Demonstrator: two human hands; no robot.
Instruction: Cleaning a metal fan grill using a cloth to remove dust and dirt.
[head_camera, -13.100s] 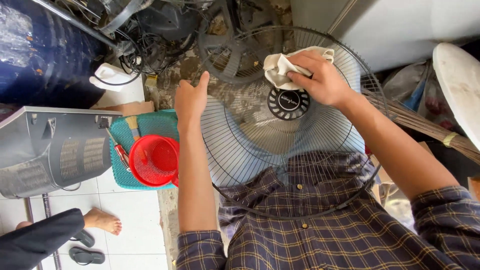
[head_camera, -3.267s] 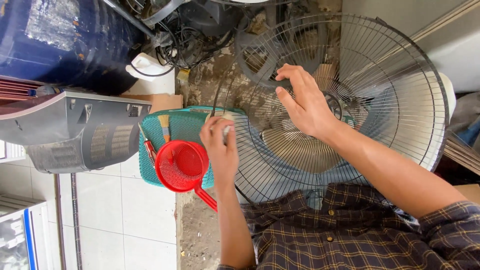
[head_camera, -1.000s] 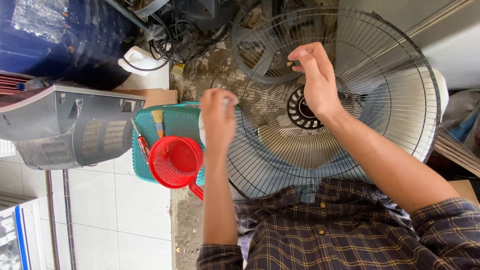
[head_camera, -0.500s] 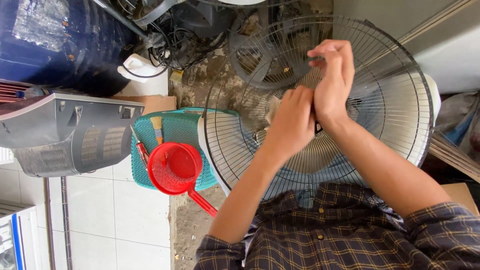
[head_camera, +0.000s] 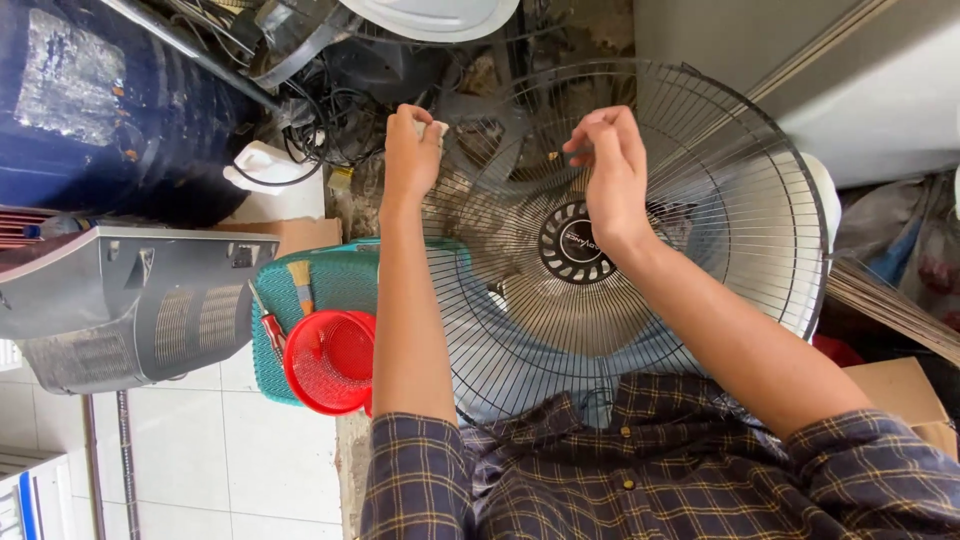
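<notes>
- Steel-wire fan guard (head_camera: 640, 250), round and domed, faces up toward the camera, propped over the person's lap against the plaid shirt (head_camera: 640, 480); being round, it has no long axis.
- Thin spokes fan out from a black slotted hub (head_camera: 577, 243) to the outer ring; the wires look dull grey.
- Left hand (head_camera: 412, 150) sits at the guard's far-left rim, fingers curled on something small and white.
- Right hand (head_camera: 610, 165) hovers over the spokes, fingertips pinched together; what they pinch is too small to tell.
- Red strainer (head_camera: 328, 362) rests on a teal basket (head_camera: 340, 280) just left of the guard.
</notes>
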